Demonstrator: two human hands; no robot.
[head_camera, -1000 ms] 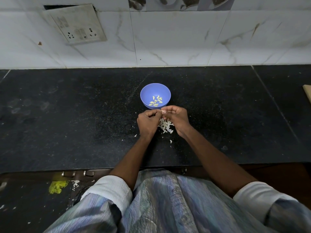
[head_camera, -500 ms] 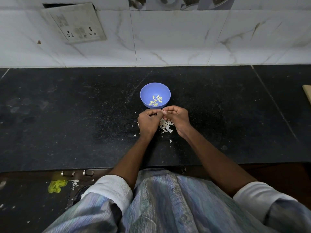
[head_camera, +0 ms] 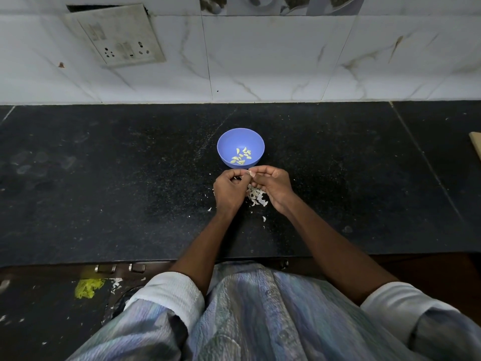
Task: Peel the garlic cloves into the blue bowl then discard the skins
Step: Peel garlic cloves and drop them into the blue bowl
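Both hands, left hand (head_camera: 229, 190) and right hand (head_camera: 273, 186), pinch one small pale garlic clove (head_camera: 251, 174) at six o'clock of the round blue plastic bowl (head_camera: 240, 147), mid-peel; next, probably, drop it in.

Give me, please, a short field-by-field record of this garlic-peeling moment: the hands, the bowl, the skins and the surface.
left hand: fingers curled, pinching a garlic clove together with the other hand
right hand: fingertips pinch the same clove, just in front of the bowl
blue bowl: upright on the counter, holds several peeled cloves
skins: loose white pile on the counter under and between the hands, a few flakes scattered nearby
counter: dark speckled stone
wall: white tiles with a switch plate
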